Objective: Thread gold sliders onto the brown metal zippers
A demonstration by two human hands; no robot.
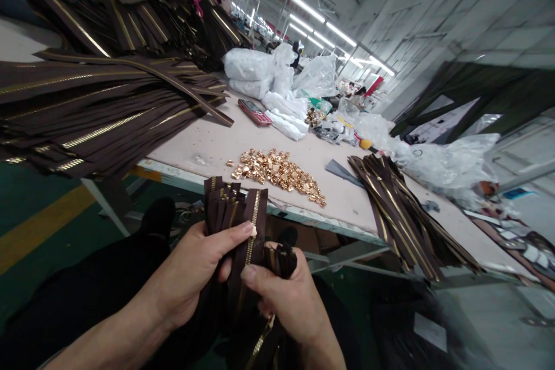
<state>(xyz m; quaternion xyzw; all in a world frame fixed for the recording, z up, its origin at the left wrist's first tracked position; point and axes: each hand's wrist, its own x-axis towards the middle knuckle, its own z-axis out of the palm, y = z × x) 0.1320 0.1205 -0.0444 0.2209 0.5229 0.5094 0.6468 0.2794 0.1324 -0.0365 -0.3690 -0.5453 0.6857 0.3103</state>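
Observation:
Below the table's front edge, my left hand [195, 266] grips a bunch of dark brown zipper tapes [223, 202], its thumb pressed on one tape with gold teeth [255, 208]. My right hand [286, 292] is closed round the lower part of that tape and the folded ends of more zippers, with its thumb on the gold teeth. The two hands are close together. Just beyond them on the table lies a loose pile of small gold metal pieces [277, 170].
Large stacks of brown zippers [99, 104] cover the table's left side. A red phone [255, 113], white plastic bags [260, 69] and clear bags lie behind the gold pile. Another zipper bundle [403, 214] hangs over the table edge [321, 219] at the right.

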